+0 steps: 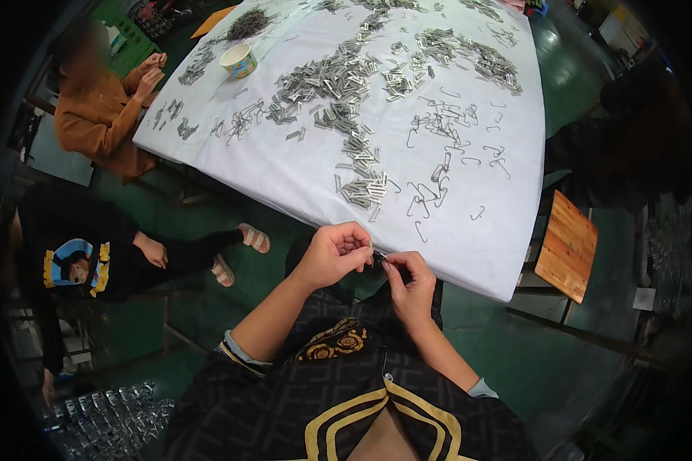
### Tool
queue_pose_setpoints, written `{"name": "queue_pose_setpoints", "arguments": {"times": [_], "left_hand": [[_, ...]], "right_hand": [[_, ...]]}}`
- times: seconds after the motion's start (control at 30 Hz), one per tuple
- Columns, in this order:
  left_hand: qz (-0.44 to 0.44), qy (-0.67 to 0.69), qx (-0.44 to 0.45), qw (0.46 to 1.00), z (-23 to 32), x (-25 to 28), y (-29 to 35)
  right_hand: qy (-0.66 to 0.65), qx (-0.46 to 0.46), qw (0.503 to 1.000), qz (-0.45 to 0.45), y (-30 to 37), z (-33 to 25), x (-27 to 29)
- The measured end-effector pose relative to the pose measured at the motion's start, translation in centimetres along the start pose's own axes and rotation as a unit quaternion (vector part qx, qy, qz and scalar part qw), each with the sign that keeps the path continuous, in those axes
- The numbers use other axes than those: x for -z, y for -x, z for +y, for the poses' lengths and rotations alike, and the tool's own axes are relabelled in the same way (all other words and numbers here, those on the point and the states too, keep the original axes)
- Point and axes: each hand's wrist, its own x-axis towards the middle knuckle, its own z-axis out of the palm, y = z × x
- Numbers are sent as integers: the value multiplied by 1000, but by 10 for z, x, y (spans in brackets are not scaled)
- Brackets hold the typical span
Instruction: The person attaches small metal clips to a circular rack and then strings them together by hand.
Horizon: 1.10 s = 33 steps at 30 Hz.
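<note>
My left hand (332,256) and my right hand (410,287) meet at the near edge of the white-covered table (277,178). Both have their fingertips pinched around one small dark piece (378,258), mostly covered by the fingers, so its kind cannot be made out. Just beyond them on the table is the near end of a long heap of small grey metal strips (364,190). To the right of that heap, bent wire hooks (423,198) lie loosely scattered.
A patterned paper tub (238,61) and a dark tangled pile (248,24) stand far left. A person in brown (100,123) sits at the left edge; another in black (84,238) is nearer. A wooden stool (567,246) stands right. Shiny metal parts (115,419) lie lower left.
</note>
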Motion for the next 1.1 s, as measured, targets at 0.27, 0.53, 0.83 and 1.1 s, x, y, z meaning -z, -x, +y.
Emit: {"name": "queue_pose_setpoints", "arguments": {"times": [0.27,0.53,0.83,1.1], "left_hand": [[31,22,-4,999,-1,0,10],[63,-9,-33,997,-12,-1,12],[123,-133,-68,981,-15,-11,13],[130,-241,-149,950,-11,-18,16]], "right_hand": [[5,5,1000,-5,-1,-7,-4],[-1,7,1000,-29,-1,-10,-4],[2,8,999,-40,-1,-8,-5],[25,39,998,-46,-2,-10,-5]]}}
